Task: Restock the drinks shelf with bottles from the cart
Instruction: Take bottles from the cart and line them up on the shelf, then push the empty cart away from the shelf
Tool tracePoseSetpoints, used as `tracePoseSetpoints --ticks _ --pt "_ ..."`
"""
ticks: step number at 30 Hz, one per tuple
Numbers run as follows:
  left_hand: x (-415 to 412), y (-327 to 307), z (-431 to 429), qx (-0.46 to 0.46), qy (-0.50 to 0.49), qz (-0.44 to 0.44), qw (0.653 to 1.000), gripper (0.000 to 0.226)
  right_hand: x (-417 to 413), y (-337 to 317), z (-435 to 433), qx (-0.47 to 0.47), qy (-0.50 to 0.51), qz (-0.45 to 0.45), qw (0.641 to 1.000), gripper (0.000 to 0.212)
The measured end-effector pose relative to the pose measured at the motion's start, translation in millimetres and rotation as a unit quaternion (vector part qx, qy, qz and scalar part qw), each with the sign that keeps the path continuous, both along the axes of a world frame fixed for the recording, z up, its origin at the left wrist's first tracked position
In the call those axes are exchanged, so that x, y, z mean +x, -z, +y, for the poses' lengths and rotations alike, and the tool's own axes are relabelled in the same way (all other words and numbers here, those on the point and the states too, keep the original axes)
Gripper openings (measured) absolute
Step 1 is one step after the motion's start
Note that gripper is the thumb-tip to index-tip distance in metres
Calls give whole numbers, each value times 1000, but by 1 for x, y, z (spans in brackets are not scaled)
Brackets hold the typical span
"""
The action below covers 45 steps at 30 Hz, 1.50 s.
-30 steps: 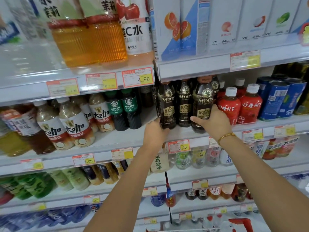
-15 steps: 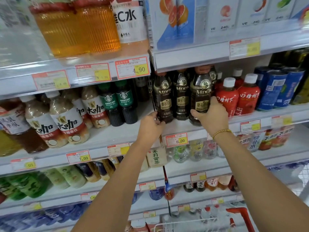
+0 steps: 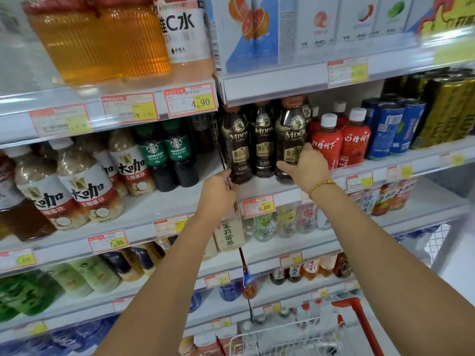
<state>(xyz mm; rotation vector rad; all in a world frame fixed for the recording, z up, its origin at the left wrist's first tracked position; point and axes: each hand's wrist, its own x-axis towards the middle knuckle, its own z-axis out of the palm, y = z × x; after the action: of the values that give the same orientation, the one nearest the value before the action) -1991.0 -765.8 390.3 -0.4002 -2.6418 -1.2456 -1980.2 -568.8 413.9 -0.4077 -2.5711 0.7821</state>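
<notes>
White wire cart with red handle (image 3: 347, 302) sits lowest and nearest. Left hand (image 3: 218, 195) is curled at the white shelf lip (image 3: 280, 191), just under the leftmost dark brown coffee bottle (image 3: 236, 147); contact unclear, can't tell its grip. Right hand (image 3: 307, 167) wraps the lower body of the rightmost dark brown coffee bottle (image 3: 290, 134), upright on the shelf, long axis vertical, just beyond the palm.

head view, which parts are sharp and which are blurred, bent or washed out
Head view: sharp at centre, coffee bottle label and 6.00 tag legible; left tags smeared; shelf edges bow from the wide lens; yellow sign top right washed out by glare.
</notes>
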Motion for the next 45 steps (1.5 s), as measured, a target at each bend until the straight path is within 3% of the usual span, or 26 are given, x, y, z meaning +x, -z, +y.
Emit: tracePoseSetpoints --ticks 4,6,7,10,14,19,22,28,33,36,42,45 --pt "48 11 -2 45 2 69 997 9 41 13 4 -25 -11 98 995 39" --pt "74 36 -5 43 33 61 997 30 77 30 7 -24 -14 141 990 15" --pt "87 51 -6 47 56 36 997 39 96 44 9 -20 -15 135 991 15" --pt "119 111 -11 30 102 -67 992 47 146 103 29 -26 -3 16 1000 24" --pt "156 226 -14 -37 84 -277 957 23 201 199 79 -38 94 -171 980 20" --pt "208 326 33 -28 98 -440 892 15 247 301 120 -107 148 -457 871 61" --pt "232 361 82 -23 112 -479 870 21 252 352 132 -147 117 -523 831 63" --pt "287 418 179 -46 173 -539 823 45 246 426 158 -225 44 -453 861 31" --pt "339 426 242 -63 199 -519 829 46 261 441 182 -243 45 -426 870 25" --pt "360 418 277 -45 203 -515 831 47 281 438 214 -237 84 -427 869 29" --pt "419 407 362 -8 260 -580 772 60 358 435 300 -270 223 -411 842 28" --pt "453 406 400 -35 291 -571 767 58 405 437 340 -304 305 -382 818 25"
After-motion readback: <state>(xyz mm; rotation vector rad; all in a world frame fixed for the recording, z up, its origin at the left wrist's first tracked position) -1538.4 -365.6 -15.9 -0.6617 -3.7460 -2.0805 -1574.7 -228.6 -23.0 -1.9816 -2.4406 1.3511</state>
